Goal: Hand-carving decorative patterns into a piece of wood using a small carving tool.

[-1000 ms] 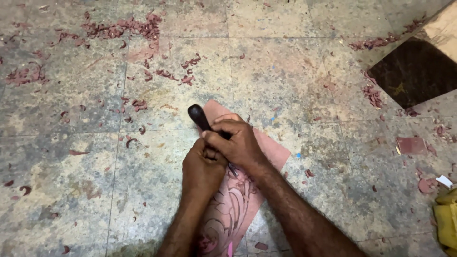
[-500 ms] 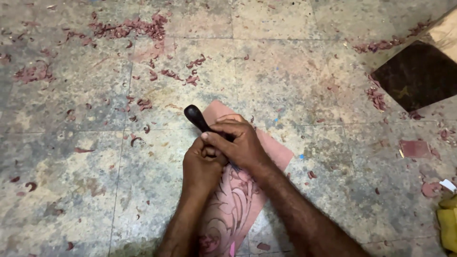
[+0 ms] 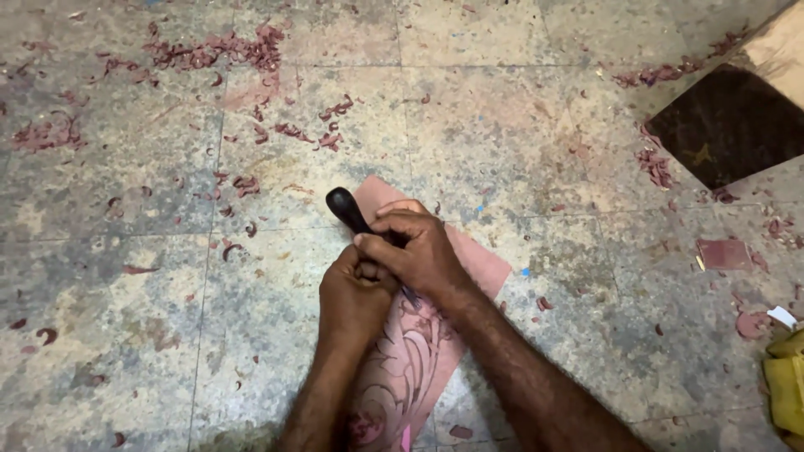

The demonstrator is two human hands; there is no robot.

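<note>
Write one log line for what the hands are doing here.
right hand: grips black-handled tool | left hand: on pink sheet | floor: shavings

- pink carved panel (image 3: 402, 377) is lying flat on the floor, swirly leaf pattern cut into it
- black-handled carving tool (image 3: 347, 208) is sticking out tilted, up and left, over the panel's top

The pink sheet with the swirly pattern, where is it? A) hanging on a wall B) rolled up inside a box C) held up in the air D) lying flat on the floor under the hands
D: the pink sheet lies flat on the stone floor, with the left hand and right hand on top of it, holding a black-handled carving tool.
</note>
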